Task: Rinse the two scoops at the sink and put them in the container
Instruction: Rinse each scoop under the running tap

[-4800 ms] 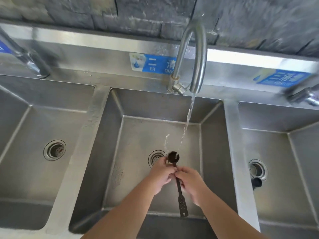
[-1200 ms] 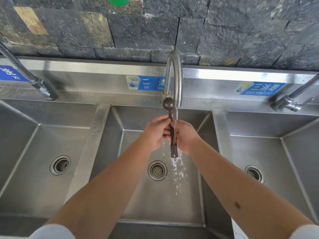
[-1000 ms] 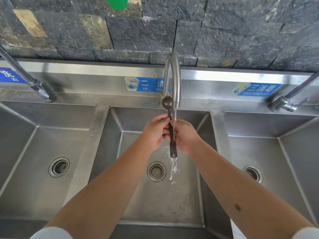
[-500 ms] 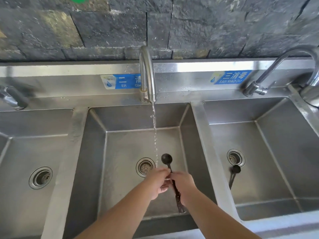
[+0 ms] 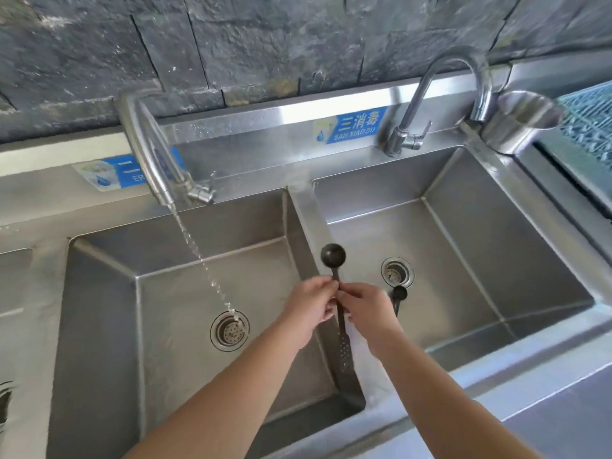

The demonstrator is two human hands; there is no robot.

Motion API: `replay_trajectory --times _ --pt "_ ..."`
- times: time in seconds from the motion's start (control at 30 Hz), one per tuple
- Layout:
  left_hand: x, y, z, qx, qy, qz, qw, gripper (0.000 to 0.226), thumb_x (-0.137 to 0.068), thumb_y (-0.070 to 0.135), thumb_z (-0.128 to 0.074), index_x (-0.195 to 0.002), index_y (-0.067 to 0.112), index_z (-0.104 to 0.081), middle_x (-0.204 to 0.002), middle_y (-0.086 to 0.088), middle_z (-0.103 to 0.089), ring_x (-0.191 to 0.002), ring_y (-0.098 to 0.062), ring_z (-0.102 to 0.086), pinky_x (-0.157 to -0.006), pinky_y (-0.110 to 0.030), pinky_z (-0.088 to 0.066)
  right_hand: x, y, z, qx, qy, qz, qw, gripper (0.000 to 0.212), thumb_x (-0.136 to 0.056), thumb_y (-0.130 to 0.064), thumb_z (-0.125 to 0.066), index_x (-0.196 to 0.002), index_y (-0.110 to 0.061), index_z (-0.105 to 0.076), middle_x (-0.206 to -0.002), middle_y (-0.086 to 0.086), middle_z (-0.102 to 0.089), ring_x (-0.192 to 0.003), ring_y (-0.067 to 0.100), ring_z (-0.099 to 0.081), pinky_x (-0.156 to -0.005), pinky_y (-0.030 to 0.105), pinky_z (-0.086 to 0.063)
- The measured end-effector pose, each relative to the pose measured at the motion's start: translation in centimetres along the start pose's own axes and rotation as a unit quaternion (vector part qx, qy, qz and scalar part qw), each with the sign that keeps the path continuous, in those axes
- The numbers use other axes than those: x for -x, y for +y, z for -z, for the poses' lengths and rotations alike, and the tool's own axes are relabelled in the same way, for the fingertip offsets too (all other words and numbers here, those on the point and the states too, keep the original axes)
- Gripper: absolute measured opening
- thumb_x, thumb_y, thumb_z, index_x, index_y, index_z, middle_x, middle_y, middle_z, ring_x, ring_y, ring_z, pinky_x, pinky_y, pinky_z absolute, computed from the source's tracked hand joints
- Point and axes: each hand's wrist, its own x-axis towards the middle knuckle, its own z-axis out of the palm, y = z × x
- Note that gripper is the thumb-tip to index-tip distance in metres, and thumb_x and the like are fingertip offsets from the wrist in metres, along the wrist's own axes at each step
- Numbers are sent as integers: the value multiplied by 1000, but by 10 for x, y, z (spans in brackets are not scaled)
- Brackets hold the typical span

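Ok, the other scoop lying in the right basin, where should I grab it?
Take the second scoop by its handle, just below the bowl, coming from above with the right hand. It lies near the drain of the right basin; the handle's lower part is hidden behind that hand.

1. A dark stone wall [image 5: 265, 44] ran behind the steel bench.
2. Two blue labels [image 5: 351, 125] were stuck on the backsplash.
3. The right-hand faucet [image 5: 430, 104] arched beside a blue mesh mat [image 5: 592, 124].
4. Round drain strainers [image 5: 396, 272] sat in the basins.
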Motion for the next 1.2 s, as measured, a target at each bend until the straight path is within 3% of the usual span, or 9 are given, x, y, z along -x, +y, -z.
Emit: replay_trajectory --times 0.1,0.2,0.33,0.43,0.53,0.67,0.83,1.07,1.2 --pt "-22 2 -48 -38 -34 -10 999 14 -95 15 -58 -103 13 -70 -78 -2 -72 -71 -16 -71 -72 -31 -59 -24 11 49 -14 19 -8 1000 29 -84 -9 -68 -68 -30 -79 -64 -5 -76 -58 5 -69 -54 18 -47" --pt "-55 -2 -95 -115 -11 -22 993 21 -91 17 -63 -111 12 -68 -90 -6 -70 -78 -21 -67 -69 -31 -56 -58 32 90 8 53 -36 998 19 -81 -13 -71 -69 -25 -78 -57 -6 -72 -51 6 -62 -55 27 -47" --pt "-107 -22 -137 -192 28 21 981 16 -87 14 -66 -102 11 -72 -77 -11 -68 -68 -23 -62 -67 -32 -56 -115 73 118 47 25 -92 994 24 -78 -11 -69 -58 -24 -76 -61 9 -70 -62 22 -60 -66 42 -52" --pt "-150 -51 -152 -303 83 41 948 8 -85 15 -65 -84 10 -72 -84 -14 -71 -77 -25 -62 -72 -34 -53 -159 110 116 105 -13 -128 986 19 -78 -16 -69 -60 -19 -74 -57 -3 -66 -61 18 -60 -64 33 -50" --pt "-184 -83 -160 -383 136 54 912 12 -83 13 -61 -78 12 -71 -86 -12 -72 -77 -26 -60 -64 -30 -43 -197 148 104 130 -61 -156 977 12 -83 -16 -68 -85 -12 -79 -75 3 -72 -78 22 -69 -74 34 -55" --pt "-217 -122 -163 -397 152 128 896 14 -85 18 -64 -92 15 -76 -97 -8 -74 -92 -25 -66 -78 -31 -49 -224 189 90 154 -93 -172 969 26 -91 -18 -55 -104 -9 -76 -109 9 -75 -100 22 -68 -74 27 -48" --pt "-249 -157 -163 -381 182 174 890 10 -86 16 -66 -83 20 -75 -73 0 -65 -64 -15 -55 -50 -17 -37 -244 230 76 224 -85 -168 956 22 -86 -20 -61 -94 -12 -80 -102 9 -76 -101 28 -67 -84 31 -54" --pt "-258 -164 -160 -362 217 185 887 20 -83 23 -72 -102 17 -76 -107 -6 -75 -101 -24 -67 -79 -22 -45 -255 239 68 218 -54 -203 953 24 -87 -29 -65 -98 -13 -79 -105 9 -76 -104 31 -66 -83 28 -50" --pt "-244 -146 -163 -390 199 180 881 35 -84 31 -70 -115 14 -66 -118 -9 -69 -111 -28 -62 -87 -31 -47 -239 218 79 240 -66 -178 952 25 -89 -24 -59 -74 -10 -73 -79 10 -70 -88 31 -66 -67 27 -45"
